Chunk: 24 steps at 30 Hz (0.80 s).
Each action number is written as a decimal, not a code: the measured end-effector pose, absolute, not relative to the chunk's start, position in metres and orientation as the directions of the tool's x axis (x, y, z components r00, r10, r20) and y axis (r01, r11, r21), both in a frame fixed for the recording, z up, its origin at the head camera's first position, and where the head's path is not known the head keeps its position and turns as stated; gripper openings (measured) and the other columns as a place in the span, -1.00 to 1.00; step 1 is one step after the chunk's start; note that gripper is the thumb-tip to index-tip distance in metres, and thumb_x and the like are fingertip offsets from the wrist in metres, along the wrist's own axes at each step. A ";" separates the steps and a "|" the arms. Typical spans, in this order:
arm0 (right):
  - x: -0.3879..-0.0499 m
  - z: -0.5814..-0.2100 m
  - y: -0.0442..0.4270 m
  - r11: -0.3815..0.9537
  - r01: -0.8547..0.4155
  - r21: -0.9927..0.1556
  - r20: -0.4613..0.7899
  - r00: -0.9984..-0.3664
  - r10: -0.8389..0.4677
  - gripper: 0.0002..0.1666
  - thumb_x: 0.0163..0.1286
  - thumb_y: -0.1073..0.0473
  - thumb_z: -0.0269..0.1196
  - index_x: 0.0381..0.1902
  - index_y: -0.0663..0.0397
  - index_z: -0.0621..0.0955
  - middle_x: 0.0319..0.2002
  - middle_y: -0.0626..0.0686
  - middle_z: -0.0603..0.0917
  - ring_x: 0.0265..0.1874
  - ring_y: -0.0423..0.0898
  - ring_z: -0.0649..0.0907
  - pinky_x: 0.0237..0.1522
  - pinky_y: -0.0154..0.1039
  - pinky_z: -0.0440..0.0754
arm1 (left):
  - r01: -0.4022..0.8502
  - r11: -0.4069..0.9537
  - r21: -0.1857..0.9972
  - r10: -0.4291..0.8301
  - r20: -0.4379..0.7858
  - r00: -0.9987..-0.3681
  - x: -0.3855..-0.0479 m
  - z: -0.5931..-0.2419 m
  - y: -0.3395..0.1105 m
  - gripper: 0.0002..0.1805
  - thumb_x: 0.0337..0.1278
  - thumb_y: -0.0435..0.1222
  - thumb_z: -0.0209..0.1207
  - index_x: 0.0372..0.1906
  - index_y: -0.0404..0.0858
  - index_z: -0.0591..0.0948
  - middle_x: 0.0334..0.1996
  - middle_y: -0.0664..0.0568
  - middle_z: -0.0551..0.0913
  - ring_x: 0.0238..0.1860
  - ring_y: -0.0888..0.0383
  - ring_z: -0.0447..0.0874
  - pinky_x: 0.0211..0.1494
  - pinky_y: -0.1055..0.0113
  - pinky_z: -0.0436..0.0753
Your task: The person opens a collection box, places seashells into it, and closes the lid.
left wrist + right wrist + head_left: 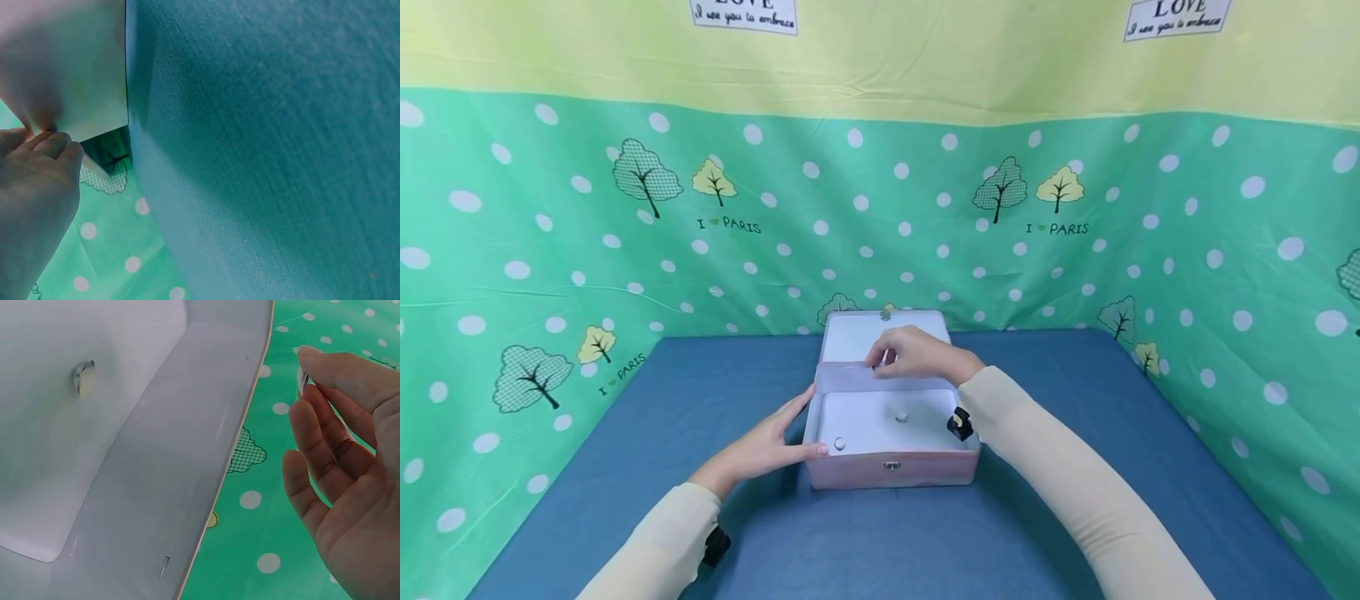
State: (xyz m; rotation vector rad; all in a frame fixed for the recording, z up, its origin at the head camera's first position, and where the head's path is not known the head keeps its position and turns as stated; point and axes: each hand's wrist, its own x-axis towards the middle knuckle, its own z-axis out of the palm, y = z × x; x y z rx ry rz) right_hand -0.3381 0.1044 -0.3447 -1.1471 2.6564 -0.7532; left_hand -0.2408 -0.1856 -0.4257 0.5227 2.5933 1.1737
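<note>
A rectangular box (891, 472), pale pink outside and white inside, stands on the table with its lid (850, 333) raised at the back. On its floor lie two small pale, ring-like pieces, one near the middle (901, 417) and one at the front left corner (839, 443). My left hand (767, 446) rests against the box's left side, thumb at the front corner, fingers extended along the wall. Above the back part of the box, my right hand (917, 353) pinches a small, thin silvery-white piece (303, 381) between thumb and index finger; its exact kind is unclear.
A blue cloth (880, 542) covers the table. Green dotted fabric (865, 225) hangs behind it and along both sides. A small metal latch (892, 465) is on the box's front.
</note>
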 end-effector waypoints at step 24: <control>-0.336 -0.342 0.123 0.606 -0.637 -0.477 0.030 -0.701 -0.713 -0.77 0.33 0.18 0.41 -0.06 -0.01 0.76 -0.13 0.01 0.73 -0.20 -0.20 0.65 -0.16 -0.34 0.61 | 0.231 0.606 0.761 0.421 -0.061 -0.905 -0.240 -0.424 -0.186 0.15 0.12 0.17 0.35 0.64 0.13 -0.12 0.60 -0.08 -0.09 0.56 -0.17 -0.12 0.39 -0.34 0.12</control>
